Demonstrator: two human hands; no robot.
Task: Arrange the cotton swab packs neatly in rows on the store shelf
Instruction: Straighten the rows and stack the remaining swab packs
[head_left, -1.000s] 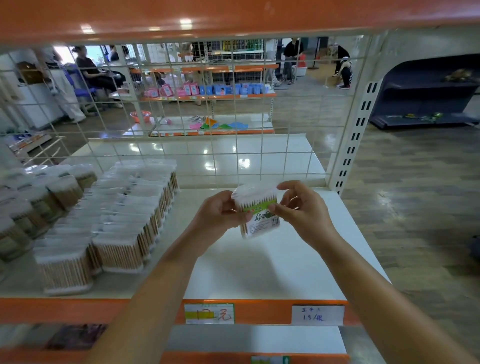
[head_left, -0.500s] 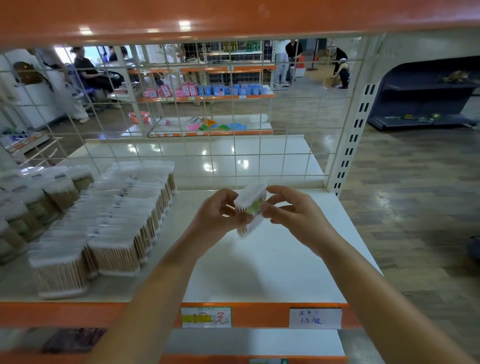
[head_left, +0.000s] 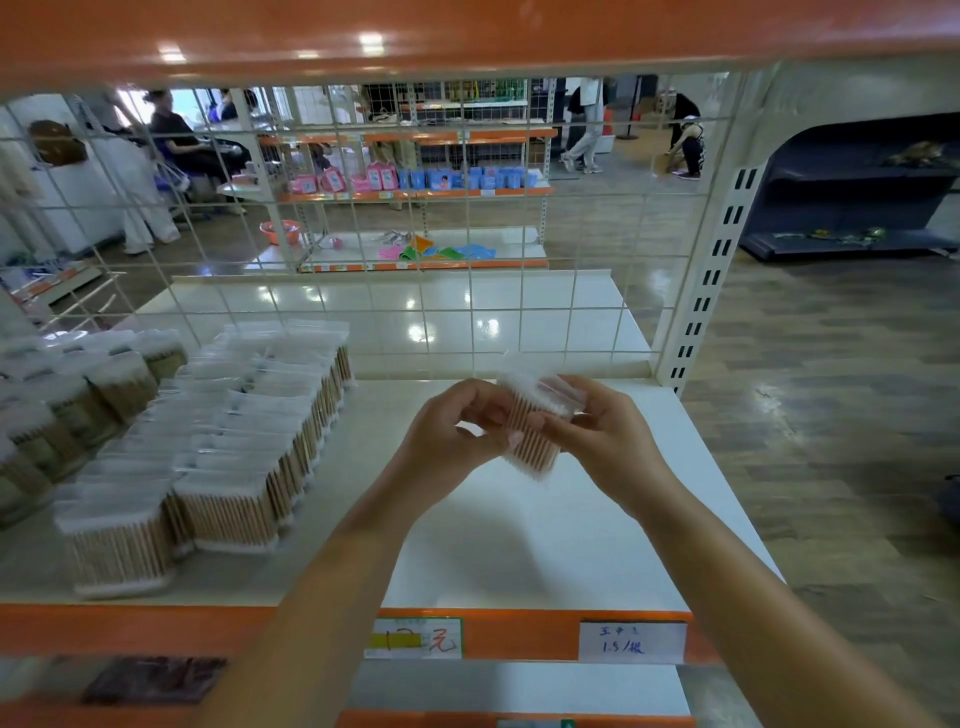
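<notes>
The cotton swab pack (head_left: 532, 426) is held in the air above the bare right part of the shelf (head_left: 519, 545), tilted, wooden sticks facing the camera. The left hand (head_left: 452, 441) pinches its left edge; the right hand (head_left: 602, 441) grasps its right side. The arranged packs (head_left: 223, 441) stand in rows on the left of the shelf. To place well: square the pack upright, match the orientation of the standing rows, set it just beside the rightmost row, then let go only once it stands unaided.
</notes>
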